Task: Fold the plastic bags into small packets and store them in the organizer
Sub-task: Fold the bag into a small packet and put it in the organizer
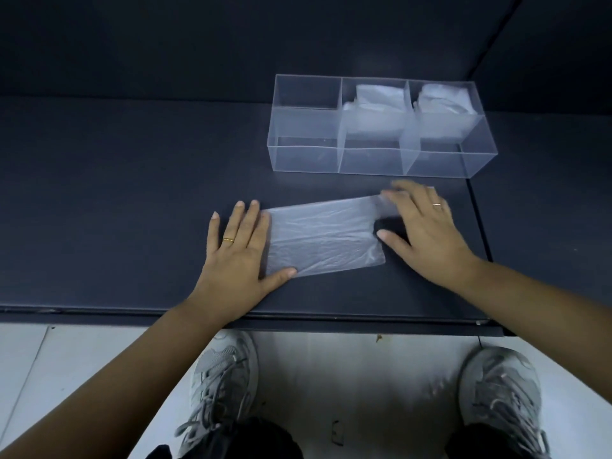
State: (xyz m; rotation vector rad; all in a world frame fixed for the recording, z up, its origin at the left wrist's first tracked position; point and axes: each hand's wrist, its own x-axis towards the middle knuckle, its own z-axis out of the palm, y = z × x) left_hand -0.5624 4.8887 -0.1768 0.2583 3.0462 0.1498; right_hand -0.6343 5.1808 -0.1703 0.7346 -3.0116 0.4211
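Observation:
A clear plastic bag [323, 236], folded into a flat band, lies on the dark table [116, 193]. My left hand [236, 250] rests flat on its left end, fingers spread, thumb on the bag's near corner. My right hand [427, 230] presses flat on its right end, where the bag's handle loops show by the thumb. The clear organizer [304, 157] stands behind, three sections wide. Folded bags [377, 111] fill the middle rear section and more folded bags [443, 104] the right rear one. The left sections hold nothing.
The table's near edge [298, 318] runs just below my wrists. A seam in the tabletop [480, 226] passes right of my right hand. A dark wall rises behind the organizer. My two grey shoes stand on the pale floor below.

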